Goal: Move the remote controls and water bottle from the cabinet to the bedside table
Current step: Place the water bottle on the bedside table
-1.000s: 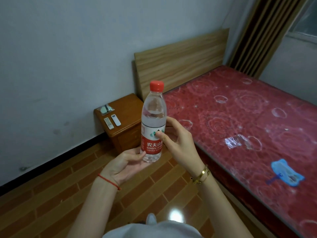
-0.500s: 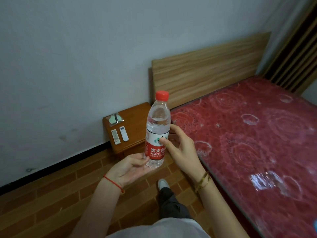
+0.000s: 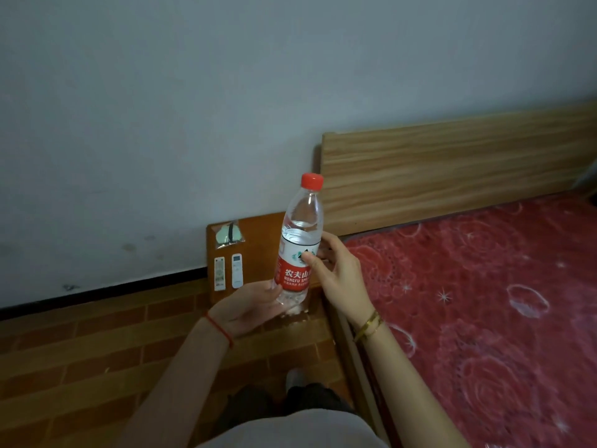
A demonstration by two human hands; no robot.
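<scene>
The right hand's fingers point(image 3: 310, 258) curl around the label of the water bottle point(image 3: 298, 244), thumb in front. The left hand point(image 3: 247, 307) lies palm up under its base, fingers loosely bent. The bottle stands almost upright above the bedside surface point(image 3: 258, 234), where two remote controls point(image 3: 228, 273) lie side by side.
</scene>
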